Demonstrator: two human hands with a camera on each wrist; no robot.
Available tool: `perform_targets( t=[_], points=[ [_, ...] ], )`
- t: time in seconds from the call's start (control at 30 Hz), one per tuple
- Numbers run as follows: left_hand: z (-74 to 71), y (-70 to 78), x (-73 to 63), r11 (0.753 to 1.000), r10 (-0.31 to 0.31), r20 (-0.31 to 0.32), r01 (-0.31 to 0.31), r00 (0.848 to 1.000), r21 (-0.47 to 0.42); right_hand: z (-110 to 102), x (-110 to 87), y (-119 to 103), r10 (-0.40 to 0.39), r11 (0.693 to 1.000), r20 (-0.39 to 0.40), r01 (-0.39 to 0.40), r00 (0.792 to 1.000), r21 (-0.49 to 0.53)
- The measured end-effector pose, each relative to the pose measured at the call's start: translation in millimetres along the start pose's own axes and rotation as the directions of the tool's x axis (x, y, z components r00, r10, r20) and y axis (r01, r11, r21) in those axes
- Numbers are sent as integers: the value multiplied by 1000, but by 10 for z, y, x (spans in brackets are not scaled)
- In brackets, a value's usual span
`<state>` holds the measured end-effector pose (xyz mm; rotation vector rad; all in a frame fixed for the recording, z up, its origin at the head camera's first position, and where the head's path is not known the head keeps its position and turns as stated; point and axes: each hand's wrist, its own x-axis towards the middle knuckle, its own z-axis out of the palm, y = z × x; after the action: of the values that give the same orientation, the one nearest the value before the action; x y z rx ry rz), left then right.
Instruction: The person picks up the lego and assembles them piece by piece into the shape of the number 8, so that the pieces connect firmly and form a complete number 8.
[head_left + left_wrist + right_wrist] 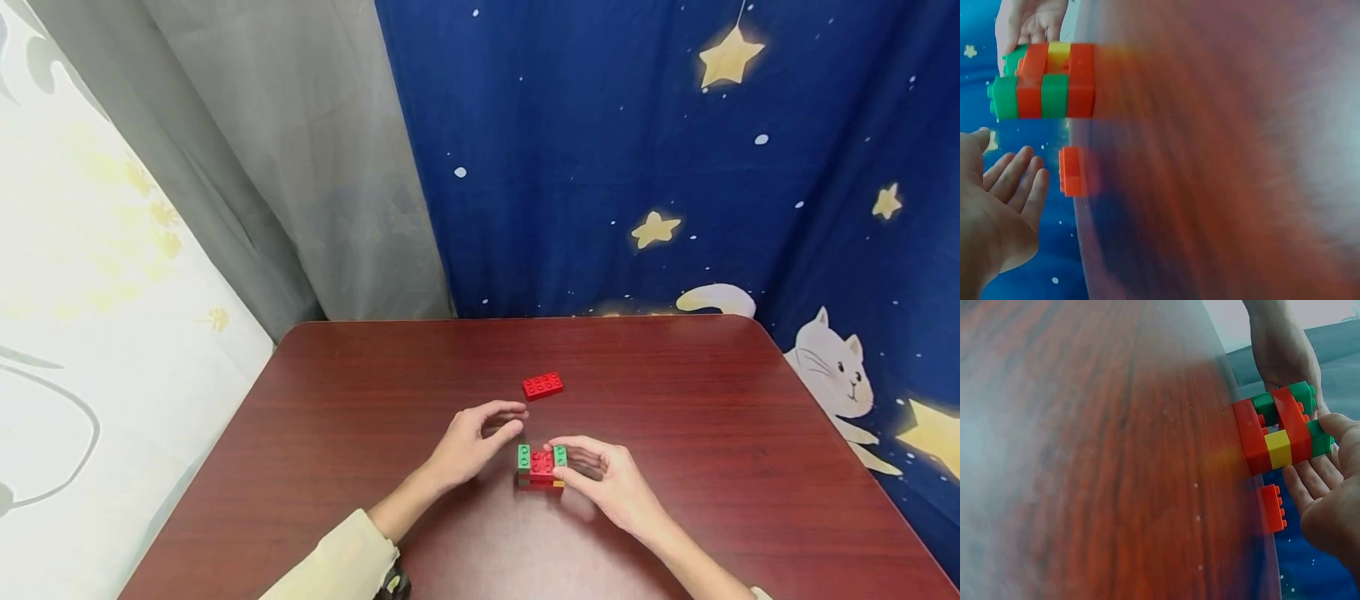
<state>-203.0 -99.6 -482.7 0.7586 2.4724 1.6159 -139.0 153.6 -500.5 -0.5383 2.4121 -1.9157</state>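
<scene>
A stack of toy building bricks (542, 465) stands on the table, red layers alternating with smaller green and yellow bricks. On its top layer sit two green bricks, one at each end, with red studs showing between them. My right hand (618, 487) pinches the right-hand green brick (1319, 439) between thumb and fingers. Below that brick, a yellow brick (1278, 449) lies between two red ones. My left hand (474, 442) hovers to the left of the stack with relaxed fingers, holding nothing. Beyond both hands lies a loose red brick (542, 386), studs up.
The dark reddish wooden table (360, 375) has rounded far corners. Behind it hang a grey curtain (315, 167) and a blue curtain (570, 167) with stars and a white cat. A pale printed cloth (90, 333) is at the left.
</scene>
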Motion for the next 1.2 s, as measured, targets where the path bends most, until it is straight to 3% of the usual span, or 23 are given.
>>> perform_targets(
  t=[0.13, 0.3, 0.47, 0.7, 0.83, 1.2],
  points=[
    [-24, -81, 187, 994, -22, -24, 19, 999, -107, -6, 4, -19, 30, 999, 5, -30, 1000, -11],
    [-14, -198, 421, 969, -77, -90, 53, 993, -239, -18, 1, -23, 44, 999, 23, -44, 999, -25],
    [66, -305, 591, 952, -140, -158, 89, 977, -291, -12, -11, -12, 42, 999, 20, -41, 999, -36],
    [187, -446, 707, 913, -249, -211, 157, 945, -376, 10, -23, -17, 20, 999, 29, -19, 999, -27],
    [226, -466, 748, 921, -254, -236, 160, 938, -355, 6, -15, -21, 22, 1000, 35, -22, 999, -18],
    [303, -436, 795, 975, -201, -271, 165, 941, -149, -21, 17, -18, 42, 999, 27, -41, 999, -19]
  ],
)
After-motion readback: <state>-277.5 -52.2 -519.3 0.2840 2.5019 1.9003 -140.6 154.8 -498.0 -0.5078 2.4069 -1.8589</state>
